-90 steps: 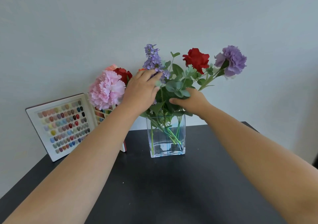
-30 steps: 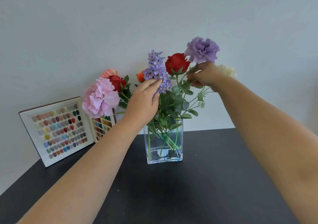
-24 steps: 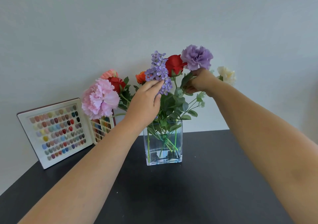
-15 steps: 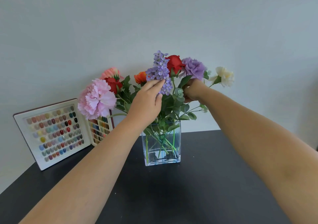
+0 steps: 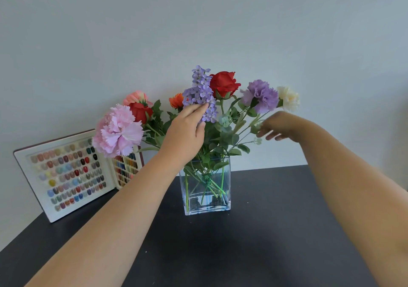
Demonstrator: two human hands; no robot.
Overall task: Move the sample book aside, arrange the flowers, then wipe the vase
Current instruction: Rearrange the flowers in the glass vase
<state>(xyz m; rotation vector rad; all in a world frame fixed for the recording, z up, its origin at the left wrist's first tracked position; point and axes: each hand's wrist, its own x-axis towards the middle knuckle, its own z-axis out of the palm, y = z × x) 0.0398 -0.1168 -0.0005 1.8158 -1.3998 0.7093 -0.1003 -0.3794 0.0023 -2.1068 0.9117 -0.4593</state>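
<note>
A clear square glass vase point(image 5: 206, 200) with a little water stands mid-table, holding a bunch of flowers: a pink carnation point(image 5: 118, 131), a red rose point(image 5: 223, 84), a lilac spray point(image 5: 201, 92), a purple carnation point(image 5: 261, 96) and a cream bloom point(image 5: 288, 98). My left hand point(image 5: 184, 133) rests flat against the stems and leaves, fingertips touching the lilac spray. My right hand point(image 5: 279, 126) hovers just right of the bunch, fingers spread, holding nothing. The open sample book point(image 5: 66, 172) of coloured nail chips leans against the wall at the left.
The black table point(image 5: 254, 242) runs to a left edge below the book. A plain pale wall point(image 5: 220, 22) stands right behind the vase and book.
My right hand let go of the purple carnation and drew away to the right, fingers opening. The purple carnation has swung out to the right side. My left hand stays on the bunch.
</note>
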